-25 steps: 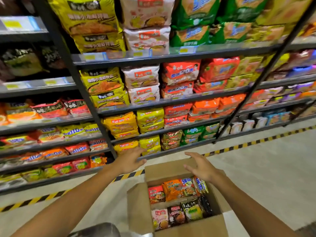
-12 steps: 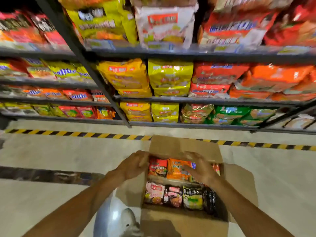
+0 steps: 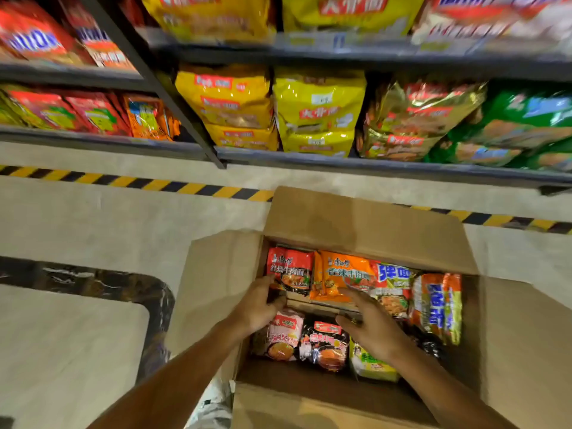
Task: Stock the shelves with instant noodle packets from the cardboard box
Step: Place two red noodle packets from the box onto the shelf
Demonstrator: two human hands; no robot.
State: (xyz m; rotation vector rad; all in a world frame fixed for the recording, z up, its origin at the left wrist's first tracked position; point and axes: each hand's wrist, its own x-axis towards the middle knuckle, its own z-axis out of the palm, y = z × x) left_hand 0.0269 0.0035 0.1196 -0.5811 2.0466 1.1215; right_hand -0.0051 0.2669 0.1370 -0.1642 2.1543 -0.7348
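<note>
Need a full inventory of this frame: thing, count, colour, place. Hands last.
cardboard box: 1, brown, open on the floor below the shelves
packets in box: about eight visible, red, orange, pink, black, green, in two rows
shelves: grey metal, several tiers, across the top
shelf packs: many, yellow, red, gold, green, stacked on the shelves
hazard tape: 1 strip, yellow-black, on the floor before the shelves
left hand: 1, fingers at the red packet
right hand: 1, open, over the box's middle
</note>
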